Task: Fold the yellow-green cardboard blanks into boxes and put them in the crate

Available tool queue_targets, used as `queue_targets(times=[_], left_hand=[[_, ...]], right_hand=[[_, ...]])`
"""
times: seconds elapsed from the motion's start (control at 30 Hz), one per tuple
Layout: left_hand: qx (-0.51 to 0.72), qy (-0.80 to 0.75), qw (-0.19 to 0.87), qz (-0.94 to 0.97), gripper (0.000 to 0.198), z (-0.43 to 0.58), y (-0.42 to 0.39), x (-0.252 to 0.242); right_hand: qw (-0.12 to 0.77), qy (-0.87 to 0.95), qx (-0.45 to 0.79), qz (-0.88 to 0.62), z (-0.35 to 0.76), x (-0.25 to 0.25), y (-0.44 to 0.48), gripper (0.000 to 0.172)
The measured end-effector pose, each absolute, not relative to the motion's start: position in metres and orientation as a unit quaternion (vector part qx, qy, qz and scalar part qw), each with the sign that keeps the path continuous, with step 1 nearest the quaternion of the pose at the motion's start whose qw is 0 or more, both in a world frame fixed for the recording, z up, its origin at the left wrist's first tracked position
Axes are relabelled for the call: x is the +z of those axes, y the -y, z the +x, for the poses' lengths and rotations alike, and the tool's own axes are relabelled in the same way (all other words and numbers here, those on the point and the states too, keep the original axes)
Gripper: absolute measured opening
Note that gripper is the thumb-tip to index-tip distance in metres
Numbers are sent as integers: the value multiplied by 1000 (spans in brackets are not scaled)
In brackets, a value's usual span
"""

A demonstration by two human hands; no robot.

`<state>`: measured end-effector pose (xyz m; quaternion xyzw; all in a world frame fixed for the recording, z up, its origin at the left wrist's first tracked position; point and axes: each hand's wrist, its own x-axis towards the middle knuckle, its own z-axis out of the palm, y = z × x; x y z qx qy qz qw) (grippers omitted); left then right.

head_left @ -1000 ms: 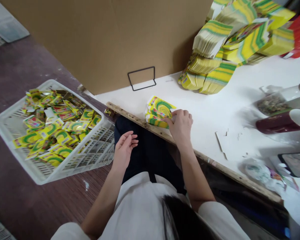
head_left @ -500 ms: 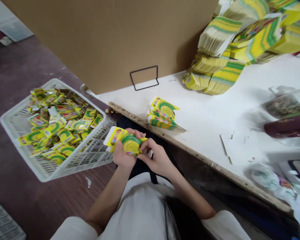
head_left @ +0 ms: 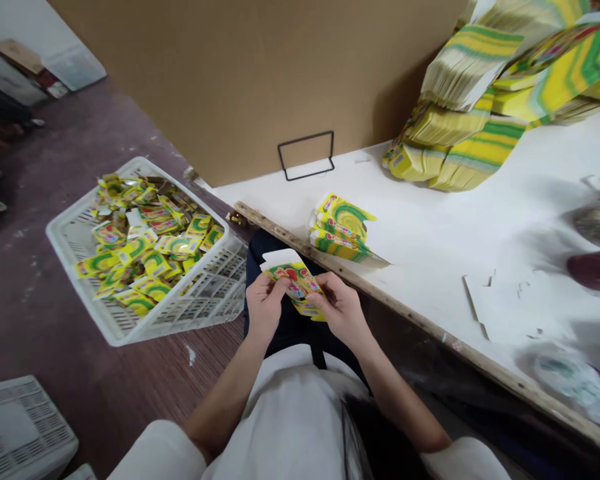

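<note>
Both hands hold one yellow-green printed carton (head_left: 295,277) above my lap, its white flap sticking up at the far end. My left hand (head_left: 266,300) pinches the carton's left side, thumb on the printed face. At the lower right end, my right hand (head_left: 341,305) grips it between thumb and fingers. Whether anything is inside the carton cannot be seen. Just beyond, a small stack of flat cartons (head_left: 343,227) of the same print lies near the table's wooden edge (head_left: 380,297).
To the left stands a white plastic basket (head_left: 130,333) heaped with yellow-green packs (head_left: 155,263). A large brown cardboard sheet (head_left: 260,87) rises behind the white table (head_left: 420,233), beside a black wire stand (head_left: 307,177). Bundled cartons (head_left: 475,153) are piled at the back right.
The carton has been turned, so a different printed face with red shows and its white flap points away. My left hand has shifted to its left side. The view has swung slightly left.
</note>
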<state>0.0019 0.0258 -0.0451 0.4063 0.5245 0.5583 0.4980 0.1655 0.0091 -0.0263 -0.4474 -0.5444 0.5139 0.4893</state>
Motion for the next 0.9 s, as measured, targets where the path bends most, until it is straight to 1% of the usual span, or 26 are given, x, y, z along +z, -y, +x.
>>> queue_targets(times=[0.07,0.1,0.17,0.2,0.23,0.27,0.3,0.33,0.37,0.4,0.43,0.47,0.5,0.53,0.57,0.63,0.7,0.73,0.77,0.83,0.9], left_hand=[[558,-499,508,426,33,-10,-30,-36],[561,-475,520,435,41,-17,-33,-29],[558,-425,541,464,67,-33,-38,-12],[534,-410,549,495,81,-40,-38,-4],[485,-405,555,541,96,-44,-38,4],[417,-403,557,595,106,-45,-36,9],[346,-402,551,645,110,-44,-32,13],[285,-403,537,684,108,-40,-29,14],[247,-406,518,711,97,-33,-24,13],[238,-420,494,724,85,-26,-20,11],[241,-438,470,728,77,-18,-16,8],[250,-459,449,725,74,-10,-12,3],[259,-479,433,718,77,-4,-9,-1],[264,-491,423,714,82,2,-7,-4],[268,-495,417,713,87,6,-6,-7],[283,-478,409,724,89,11,-4,-12],[309,-446,396,741,79,12,-5,-15],[323,-437,387,745,72,12,-6,-16],[334,-435,377,747,64,11,-6,-17],[327,-451,374,741,55,9,-8,-20],[296,-470,399,730,59,7,-10,-24]], right_hand=[[473,593,458,-465,174,-21,-8,13],[454,630,425,-465,179,-18,-8,14],[397,715,358,-451,187,-13,-6,21],[367,753,326,-439,190,-10,-4,24],[344,783,296,-426,191,-8,-2,27],[331,805,269,-412,191,-5,0,29],[331,818,241,-404,189,-3,2,32],[341,821,213,-406,187,-2,4,34],[364,810,188,-419,184,-1,6,36],[398,786,170,-442,181,-1,7,41],[444,745,161,-471,178,-3,7,51],[494,693,168,-498,175,-5,6,63],[539,635,196,-517,173,-8,6,74],[572,580,245,-525,171,-11,5,78],[587,534,309,-525,169,-14,4,77],[558,478,455,-502,166,-20,2,63],[506,461,564,-462,163,-25,1,49],[493,462,591,-440,163,-26,0,46],[494,469,597,-424,162,-28,-1,46],[514,501,563,-410,163,-30,-2,55],[510,567,502,-408,163,-31,-1,66]])
